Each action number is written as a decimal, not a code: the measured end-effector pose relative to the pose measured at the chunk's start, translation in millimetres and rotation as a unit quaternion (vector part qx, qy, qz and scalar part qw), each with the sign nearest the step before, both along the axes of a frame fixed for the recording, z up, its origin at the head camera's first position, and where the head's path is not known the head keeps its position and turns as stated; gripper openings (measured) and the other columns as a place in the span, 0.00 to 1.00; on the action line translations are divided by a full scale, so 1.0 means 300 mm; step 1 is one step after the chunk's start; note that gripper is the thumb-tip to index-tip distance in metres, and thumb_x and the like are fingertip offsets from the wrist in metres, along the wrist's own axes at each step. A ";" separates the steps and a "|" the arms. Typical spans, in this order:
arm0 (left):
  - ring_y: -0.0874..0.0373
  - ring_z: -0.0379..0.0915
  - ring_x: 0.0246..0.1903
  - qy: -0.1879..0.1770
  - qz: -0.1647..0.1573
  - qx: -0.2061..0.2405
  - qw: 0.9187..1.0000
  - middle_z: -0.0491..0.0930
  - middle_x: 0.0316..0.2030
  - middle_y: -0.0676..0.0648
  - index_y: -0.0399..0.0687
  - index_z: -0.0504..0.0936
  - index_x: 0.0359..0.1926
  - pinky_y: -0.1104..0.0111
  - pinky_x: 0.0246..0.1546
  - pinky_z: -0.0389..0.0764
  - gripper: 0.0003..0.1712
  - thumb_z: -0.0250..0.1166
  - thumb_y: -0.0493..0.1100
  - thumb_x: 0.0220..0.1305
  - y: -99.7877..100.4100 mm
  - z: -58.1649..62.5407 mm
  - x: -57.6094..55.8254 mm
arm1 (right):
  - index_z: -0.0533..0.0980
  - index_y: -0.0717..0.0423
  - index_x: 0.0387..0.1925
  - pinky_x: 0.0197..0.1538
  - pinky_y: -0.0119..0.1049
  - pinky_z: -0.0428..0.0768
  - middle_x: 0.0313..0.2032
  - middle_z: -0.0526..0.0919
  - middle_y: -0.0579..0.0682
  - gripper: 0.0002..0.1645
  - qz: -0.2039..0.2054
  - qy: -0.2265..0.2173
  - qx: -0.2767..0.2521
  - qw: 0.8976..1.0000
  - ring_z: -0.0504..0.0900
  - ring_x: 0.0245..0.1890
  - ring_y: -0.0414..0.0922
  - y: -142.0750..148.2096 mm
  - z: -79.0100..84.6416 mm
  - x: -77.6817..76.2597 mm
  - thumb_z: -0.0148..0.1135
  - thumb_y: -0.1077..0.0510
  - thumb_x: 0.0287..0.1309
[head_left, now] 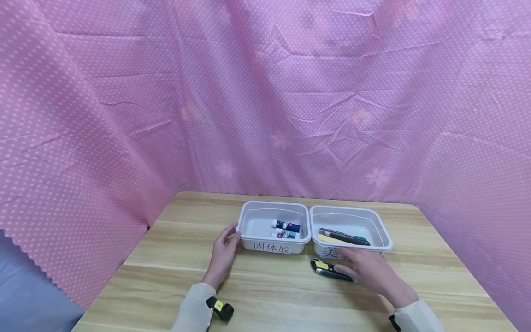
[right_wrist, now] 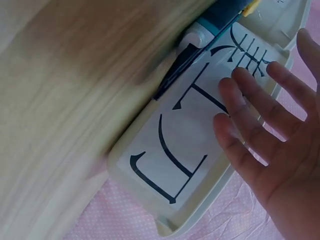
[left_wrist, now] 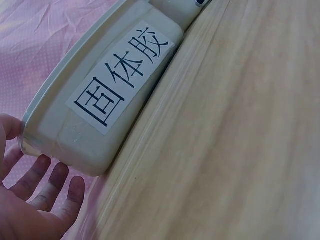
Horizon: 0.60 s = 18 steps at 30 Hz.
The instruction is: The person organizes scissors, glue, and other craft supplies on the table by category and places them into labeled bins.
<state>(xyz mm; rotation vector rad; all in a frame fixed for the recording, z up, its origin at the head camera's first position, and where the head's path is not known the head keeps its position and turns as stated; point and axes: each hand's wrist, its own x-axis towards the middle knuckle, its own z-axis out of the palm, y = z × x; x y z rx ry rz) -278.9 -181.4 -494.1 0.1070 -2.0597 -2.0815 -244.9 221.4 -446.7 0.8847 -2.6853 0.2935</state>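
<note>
My left hand [head_left: 224,252] touches the left corner of a white plastic box [left_wrist: 95,160] with a printed label, its thumb by the rim and its other fingers extended. Several glue sticks [head_left: 286,226] lie inside. My right hand [right_wrist: 280,150] hovers with spread fingers in front of a second white box [right_wrist: 150,210], partly covering its label. Below that hand a black-and-yellow utility knife [head_left: 325,267] lies on the table, its right end overlapped by the fingers in the head view. In the right box are dark cutters [head_left: 352,238] and a yellow one [head_left: 332,239].
Both boxes stand side by side on a wood-grain table [head_left: 274,295], towards its back edge. A pink dotted curtain [head_left: 265,115] hangs behind and along the sides. My left wrist carries a black camera strap [head_left: 220,308].
</note>
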 end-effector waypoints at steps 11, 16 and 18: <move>0.41 0.73 0.63 -0.001 0.004 0.001 1.000 0.70 0.69 0.35 0.43 0.69 0.73 0.55 0.65 0.80 0.28 0.59 0.41 0.76 -0.004 -0.008 -0.002 | 0.79 0.50 0.61 0.50 0.53 0.87 0.51 0.87 0.53 0.30 0.016 -0.011 0.038 0.999 0.87 0.47 0.53 -0.021 -0.021 -0.011 0.69 0.41 0.61; 0.42 0.74 0.63 0.000 0.008 -0.001 1.000 0.71 0.68 0.36 0.45 0.70 0.72 0.57 0.64 0.81 0.27 0.60 0.41 0.75 -0.003 -0.014 -0.007 | 0.78 0.50 0.61 0.49 0.51 0.87 0.50 0.87 0.52 0.33 0.031 -0.013 0.047 0.998 0.87 0.44 0.51 -0.026 -0.035 -0.019 0.74 0.43 0.56; 0.42 0.75 0.62 0.002 0.009 -0.003 1.000 0.72 0.68 0.37 0.45 0.71 0.72 0.57 0.63 0.81 0.27 0.60 0.41 0.75 -0.004 -0.015 -0.007 | 0.79 0.50 0.59 0.49 0.50 0.87 0.50 0.87 0.51 0.33 0.039 -0.013 0.053 0.998 0.87 0.44 0.51 -0.029 -0.038 -0.020 0.76 0.45 0.54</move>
